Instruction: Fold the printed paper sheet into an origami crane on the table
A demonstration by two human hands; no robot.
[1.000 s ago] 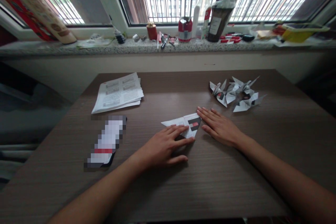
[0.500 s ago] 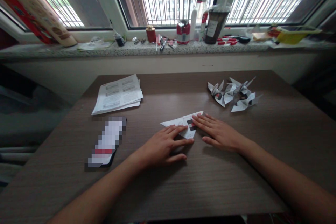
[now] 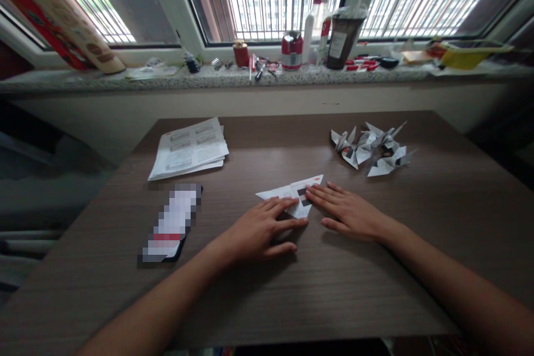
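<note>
A piece of folded printed paper (image 3: 297,207) lies flat on the table, roughly triangular, with dark printed blocks and a small red mark near its upper right corner. My left hand (image 3: 261,229) rests over its lower left part, fingers stretched and apart, hiding some of the print. From the right, my right hand (image 3: 348,212) lays its extended fingertips on the paper's right edge, thumb spread below. Neither hand is closed around anything. Several folded paper cranes (image 3: 371,147) sit in a group beyond my right hand.
A stack of printed sheets (image 3: 189,147) lies at the table's back left, with a phone (image 3: 173,222), its screen blurred, in front of it. On the stone windowsill (image 3: 158,82) stand a red can (image 3: 291,51), a dark drink cup (image 3: 344,39) and a yellow basket (image 3: 467,57).
My right fingertips have shifted slightly down along the paper's right edge, baring the red mark at its corner. My left hand stays in place. The view has tilted a little.
</note>
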